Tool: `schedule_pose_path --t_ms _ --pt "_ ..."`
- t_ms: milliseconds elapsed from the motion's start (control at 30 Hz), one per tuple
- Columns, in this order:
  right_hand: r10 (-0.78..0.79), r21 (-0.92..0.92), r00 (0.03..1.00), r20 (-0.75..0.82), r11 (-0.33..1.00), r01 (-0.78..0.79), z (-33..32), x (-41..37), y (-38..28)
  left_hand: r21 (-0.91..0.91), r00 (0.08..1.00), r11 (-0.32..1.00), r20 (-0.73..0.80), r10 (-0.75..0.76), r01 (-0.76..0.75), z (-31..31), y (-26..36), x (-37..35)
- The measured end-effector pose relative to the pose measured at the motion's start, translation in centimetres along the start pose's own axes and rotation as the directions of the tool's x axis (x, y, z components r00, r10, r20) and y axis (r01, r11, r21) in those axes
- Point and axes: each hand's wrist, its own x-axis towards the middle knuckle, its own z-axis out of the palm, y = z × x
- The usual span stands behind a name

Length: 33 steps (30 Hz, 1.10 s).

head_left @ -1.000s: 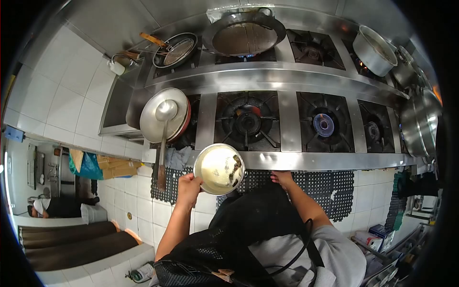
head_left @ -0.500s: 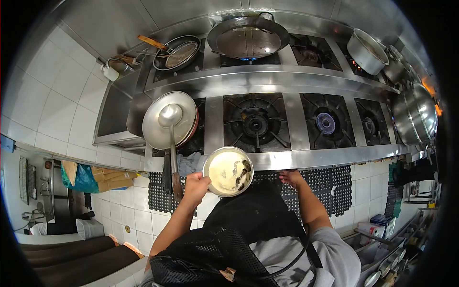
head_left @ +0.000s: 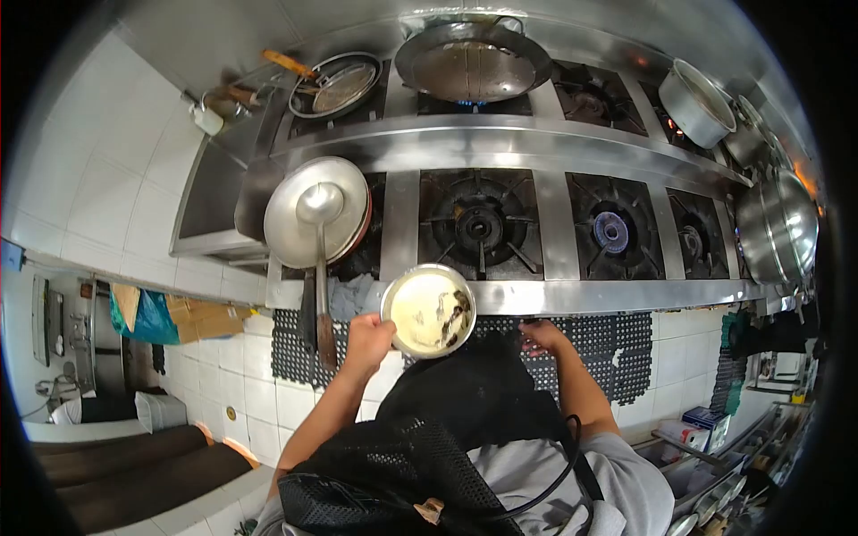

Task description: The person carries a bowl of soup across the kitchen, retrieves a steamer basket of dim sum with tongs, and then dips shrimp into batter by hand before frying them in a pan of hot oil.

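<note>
My left hand [head_left: 368, 341] is closed on the side of a round metal pot [head_left: 385, 308] at the stove's front edge. Pale yellow, creamy food [head_left: 418, 311] fills the pot, with dark bits along its right side. My right hand [head_left: 539, 337] is below the stove's front rail, right of the pot; its fingers are partly curled and too small to read, and I cannot make out whether they hold anything. Left of the pot, a ladle [head_left: 320, 204] rests in a wide metal pan [head_left: 288, 214], its wooden handle pointing towards me. A grey cloth [head_left: 351, 297] lies beside the pot.
A lit burner [head_left: 610, 231] is right of an unlit one [head_left: 480, 229]. Behind are a large wok [head_left: 474, 67] over blue flame, a strainer in a pan [head_left: 333, 87] and a tall pot [head_left: 697, 103]. A steamer pot [head_left: 776, 228] stands far right.
The view has shifted slightly. The pot and my left hand have risen a little in view, with the grip unchanged. My right hand stays in about the same place.
</note>
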Motion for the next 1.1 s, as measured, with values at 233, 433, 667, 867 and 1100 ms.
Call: schedule_pose_path --t_ms 233,433,667,867,1100 --pt "-0.876 -0.249 0.483 0.013 0.465 0.85 0.4 -15.7 -17.1 0.068 0.994 0.996 -0.094 0.06 -0.054 2.9 2.0 2.0" --pt "-0.861 -0.732 0.228 0.455 -0.216 0.646 0.7 -20.7 -26.2 -0.018 0.979 0.992 -0.164 0.121 -0.125 9.3 6.4 1.9" --pt "-0.734 -0.809 0.351 0.581 -0.57 0.145 -0.5 -18.3 -28.3 -0.12 0.957 0.975 -0.244 0.156 -0.189 15.3 7.8 2.1" --pt "-0.704 -0.748 0.296 0.646 -0.66 0.064 -2.2 -17.2 -28.6 -0.115 0.957 0.978 -0.254 0.141 -0.175 16.8 8.4 2.5" --pt "-0.741 -0.756 0.155 0.653 -0.626 0.192 -3.2 -20.1 -30.9 -0.051 0.976 0.99 -0.182 0.122 -0.133 15.7 8.3 5.5"
